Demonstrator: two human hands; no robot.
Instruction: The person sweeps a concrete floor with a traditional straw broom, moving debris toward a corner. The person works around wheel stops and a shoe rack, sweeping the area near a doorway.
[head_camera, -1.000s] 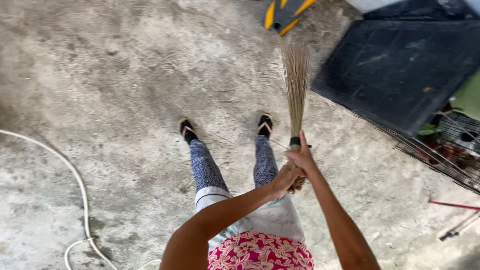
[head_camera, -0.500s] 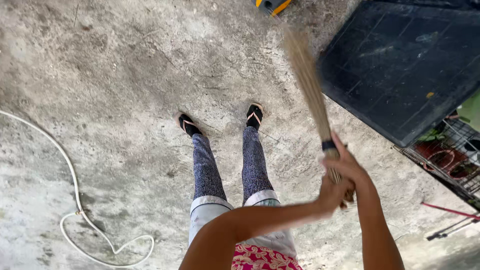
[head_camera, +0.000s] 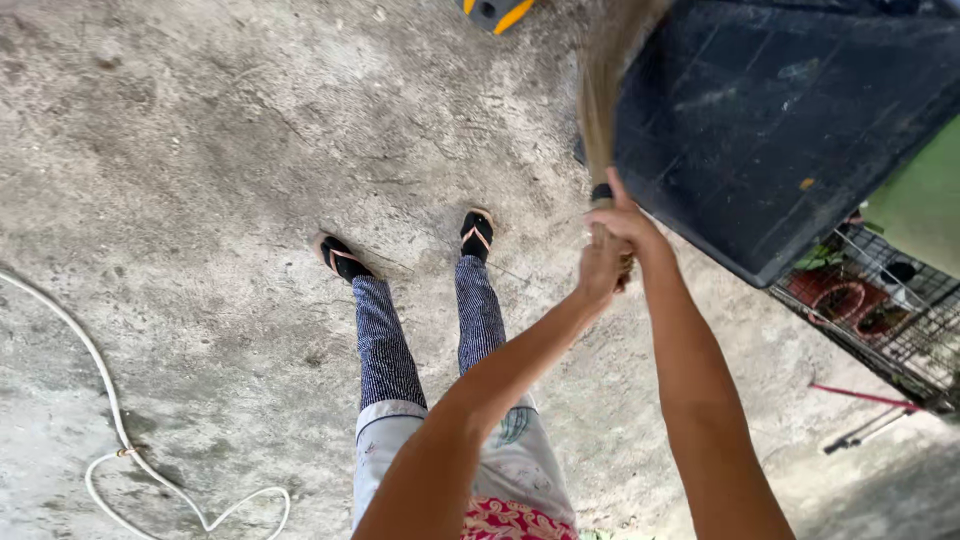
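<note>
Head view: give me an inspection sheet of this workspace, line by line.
Surface: bare concrete floor, stained and rough.
Job's things: stick broom, bristles blurred, against the black panel.
Clutter: wire crate with reddish items; red-handled tool; yellow-and-grey object at the top edge.
Hands: left hand and right hand both grip the broom handle, right above left.
Cables: white hose or cord looped on the floor.
Surroundings: the person's sandalled feet; nobody else seen.

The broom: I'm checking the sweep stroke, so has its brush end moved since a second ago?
Yes. The broom has swung to the right, from the bare concrete ahead of the feet to the edge of the black panel.
</note>
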